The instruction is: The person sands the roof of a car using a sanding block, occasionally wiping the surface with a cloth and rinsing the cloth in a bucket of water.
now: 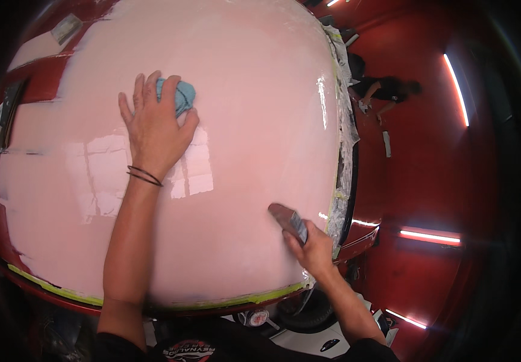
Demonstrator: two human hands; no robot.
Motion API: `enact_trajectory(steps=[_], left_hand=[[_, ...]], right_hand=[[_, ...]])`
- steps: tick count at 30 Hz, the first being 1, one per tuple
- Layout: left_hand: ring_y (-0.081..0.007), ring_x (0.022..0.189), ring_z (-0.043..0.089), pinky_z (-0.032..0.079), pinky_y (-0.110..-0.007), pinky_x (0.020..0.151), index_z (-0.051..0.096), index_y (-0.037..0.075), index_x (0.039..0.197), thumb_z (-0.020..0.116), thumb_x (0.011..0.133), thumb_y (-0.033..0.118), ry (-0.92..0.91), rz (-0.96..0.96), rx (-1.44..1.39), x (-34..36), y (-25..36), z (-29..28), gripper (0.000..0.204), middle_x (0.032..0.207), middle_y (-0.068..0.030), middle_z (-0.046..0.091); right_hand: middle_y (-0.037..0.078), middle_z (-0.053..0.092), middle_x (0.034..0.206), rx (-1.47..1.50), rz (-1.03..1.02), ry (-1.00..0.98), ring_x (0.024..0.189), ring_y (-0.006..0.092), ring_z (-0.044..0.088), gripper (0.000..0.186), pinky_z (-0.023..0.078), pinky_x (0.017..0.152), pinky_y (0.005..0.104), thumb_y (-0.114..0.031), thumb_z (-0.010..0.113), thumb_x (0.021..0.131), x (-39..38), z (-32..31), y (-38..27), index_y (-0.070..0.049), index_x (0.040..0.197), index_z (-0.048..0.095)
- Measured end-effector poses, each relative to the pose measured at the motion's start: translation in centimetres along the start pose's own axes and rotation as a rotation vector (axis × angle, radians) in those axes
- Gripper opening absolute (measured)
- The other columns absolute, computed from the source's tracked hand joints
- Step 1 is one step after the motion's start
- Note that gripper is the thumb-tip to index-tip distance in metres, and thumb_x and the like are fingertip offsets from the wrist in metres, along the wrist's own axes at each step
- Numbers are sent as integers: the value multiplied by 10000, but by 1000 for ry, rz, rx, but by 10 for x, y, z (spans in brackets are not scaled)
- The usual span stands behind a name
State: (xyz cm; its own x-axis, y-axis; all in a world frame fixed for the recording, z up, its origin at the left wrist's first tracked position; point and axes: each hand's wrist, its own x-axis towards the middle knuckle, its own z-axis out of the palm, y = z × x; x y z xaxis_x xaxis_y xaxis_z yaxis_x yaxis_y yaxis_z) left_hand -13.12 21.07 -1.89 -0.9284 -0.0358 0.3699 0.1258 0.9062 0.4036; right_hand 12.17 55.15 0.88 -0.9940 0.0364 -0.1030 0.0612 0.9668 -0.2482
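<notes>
A broad car panel (242,120) coated in pale pink lies in front of me, its surface wet and glossy. My left hand (159,123) is on the panel's far left part, thumb and fingers around a light-blue sponge (183,96). Part of the sponge is hidden under the fingers. At the near right, my right hand (313,248) grips one end of a sanding block (287,220), whose other end points up and left over the pink coat. Whether the block touches the panel I cannot tell.
Green masking tape (61,292) follows the panel's near edge. Crumpled plastic sheeting (346,127) runs down its right side. A grey pad (66,28) lies at the far left. Another person (387,90) works at the right, above a red floor (420,175) with bright light streaks.
</notes>
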Motion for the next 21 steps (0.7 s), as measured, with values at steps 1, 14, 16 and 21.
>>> enact_trajectory(steps=[1,14,16,21], left_hand=[[-419,1604,334,160,-709,1292,586,147,1478,716,921,316,-4,-3,10,-1,2,0,596,1616,-180,500],[-416,1598,343,168,-702,1294,568,144,1485,728,915,317,24,23,-20,1,7,3,617,1611,-172,499],[-416,1596,342,172,-709,1290,568,141,1486,737,905,326,20,9,-1,0,-6,-2,632,1608,-176,500],[-447,1594,329,162,-746,1279,566,132,1493,755,882,343,2,8,-42,1,1,7,674,1612,-197,480]], right_hand=[[223,785,949,10,-17,-4,872,419,795,633,632,785,505,-461,860,912,6,-4,3,-17,1318,663],[340,753,1179,-123,30,150,1107,525,730,797,578,971,560,-550,785,903,269,-50,93,59,1388,613],[359,760,1073,-176,33,109,990,524,758,947,612,878,569,-640,749,934,194,-12,59,89,1505,548],[206,786,941,14,-80,53,840,399,787,445,620,755,480,-326,877,904,8,-8,-18,-95,1249,715]])
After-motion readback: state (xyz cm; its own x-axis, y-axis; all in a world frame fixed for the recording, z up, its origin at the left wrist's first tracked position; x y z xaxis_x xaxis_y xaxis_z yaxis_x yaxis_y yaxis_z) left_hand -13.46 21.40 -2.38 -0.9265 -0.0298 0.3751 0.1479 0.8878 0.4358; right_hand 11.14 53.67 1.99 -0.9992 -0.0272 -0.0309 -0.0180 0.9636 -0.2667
